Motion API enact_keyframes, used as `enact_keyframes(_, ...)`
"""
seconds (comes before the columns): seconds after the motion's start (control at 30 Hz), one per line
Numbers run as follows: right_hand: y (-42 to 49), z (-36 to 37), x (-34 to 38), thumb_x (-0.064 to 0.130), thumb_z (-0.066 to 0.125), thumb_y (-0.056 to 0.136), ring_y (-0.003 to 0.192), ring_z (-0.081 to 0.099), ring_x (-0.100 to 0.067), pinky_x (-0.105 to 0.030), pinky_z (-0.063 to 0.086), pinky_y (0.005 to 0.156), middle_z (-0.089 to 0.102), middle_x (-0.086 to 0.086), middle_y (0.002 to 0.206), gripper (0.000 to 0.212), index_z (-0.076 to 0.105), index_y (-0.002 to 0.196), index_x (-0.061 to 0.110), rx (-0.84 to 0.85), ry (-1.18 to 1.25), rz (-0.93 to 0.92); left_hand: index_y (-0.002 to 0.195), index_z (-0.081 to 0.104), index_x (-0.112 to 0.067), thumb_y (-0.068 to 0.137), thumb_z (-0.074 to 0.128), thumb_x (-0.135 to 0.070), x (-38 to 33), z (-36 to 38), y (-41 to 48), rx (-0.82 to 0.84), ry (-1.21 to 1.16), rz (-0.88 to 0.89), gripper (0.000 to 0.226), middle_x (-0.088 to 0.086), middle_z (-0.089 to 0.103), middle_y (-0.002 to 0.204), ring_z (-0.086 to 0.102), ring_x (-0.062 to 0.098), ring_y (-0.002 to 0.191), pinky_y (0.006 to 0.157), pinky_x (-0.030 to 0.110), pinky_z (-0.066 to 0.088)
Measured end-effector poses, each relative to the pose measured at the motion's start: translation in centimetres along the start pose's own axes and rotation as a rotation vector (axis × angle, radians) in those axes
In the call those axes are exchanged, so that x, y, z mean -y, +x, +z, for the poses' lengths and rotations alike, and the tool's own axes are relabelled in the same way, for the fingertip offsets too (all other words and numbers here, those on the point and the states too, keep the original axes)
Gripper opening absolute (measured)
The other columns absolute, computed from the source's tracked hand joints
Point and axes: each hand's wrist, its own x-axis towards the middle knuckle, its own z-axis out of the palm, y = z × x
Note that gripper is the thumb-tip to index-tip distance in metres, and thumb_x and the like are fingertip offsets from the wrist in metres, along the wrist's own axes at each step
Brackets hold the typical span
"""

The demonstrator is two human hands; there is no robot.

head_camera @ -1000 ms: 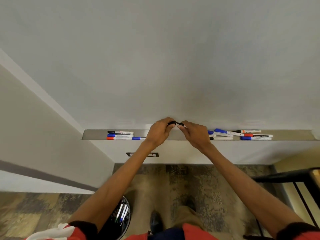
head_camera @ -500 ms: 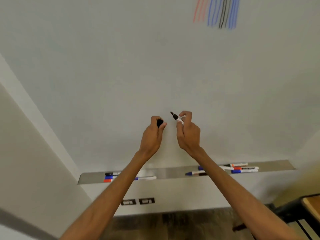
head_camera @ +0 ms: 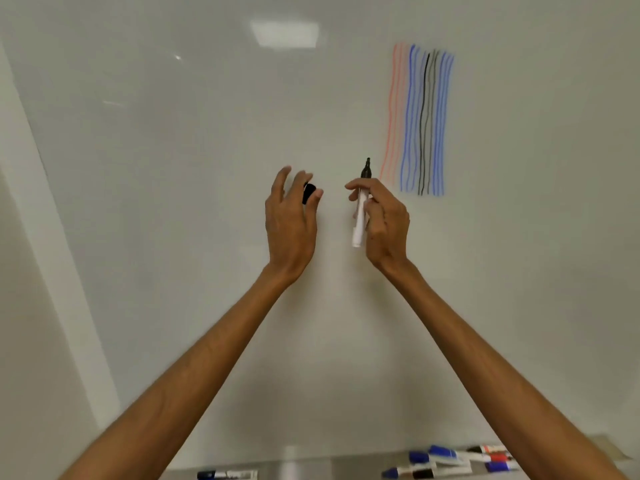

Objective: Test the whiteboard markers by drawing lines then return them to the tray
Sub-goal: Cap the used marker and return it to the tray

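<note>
Both hands have come up from the tray and drawn apart. A second ago they met at tray height on a capped black marker; now the pen is open and raised in front of the whiteboard.

The left hand pinches the black cap between thumb and a fingertip, its other fingers spread loosely above it. Just to the right, the right hand has its fingers curled round the white barrel of the black marker, which stands nearly upright with the nib above the fingertips and the butt end below the palm. Whether the nib touches the board I cannot tell.

So uncapping looks finished and the test stroke seems next. The drawn lines, red, blue and black, sit up and to the right of the right-hand fingers, with the nib near their lower left edge.

Far below both hands runs the tray. Well beneath the right-hand fingers it holds a loose cluster of markers, blue, red and black, partly crossed by the right forearm. Below and left of the left fingers lies a single blue marker.
</note>
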Motion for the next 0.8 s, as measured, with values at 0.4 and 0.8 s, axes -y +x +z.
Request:
enact_keyframes(0.4, 11.6, -1.0, 2.4, 0.039, 0.068, 0.091, 0.064, 0.060, -0.019, -0.038, 0.050, 0.054, 0.064, 0.001, 0.080, 0.027, 0.065, 0.097, 0.013, -0.129, 0.131, -0.066, 0.135, 0.051, 0.001, 0.106, 0.037, -0.036, -2.7, 1.3, 14.3, -0.121, 0.194, 0.338, 0.049, 0.018, 0.047, 0.148, 0.027, 0.026, 0.148, 0.124, 0.039, 0.006)
enact_keyframes(0.8, 18.5, -0.4, 3.2, 0.017, 0.055, 0.096, 0.050, 0.052, -0.013, -0.024, 0.041, 0.047, 0.069, -0.004, 0.076, 0.010, 0.050, 0.100, 0.009, -0.184, 0.282, 0.035, 0.148, 0.037, -0.001, 0.106, 0.041, -0.028, 0.1, 3.2, 16.5, -0.263, 0.323, 0.469, 0.050, 0.014, 0.039, 0.154, 0.030, 0.024, 0.147, 0.123, 0.039, 0.017)
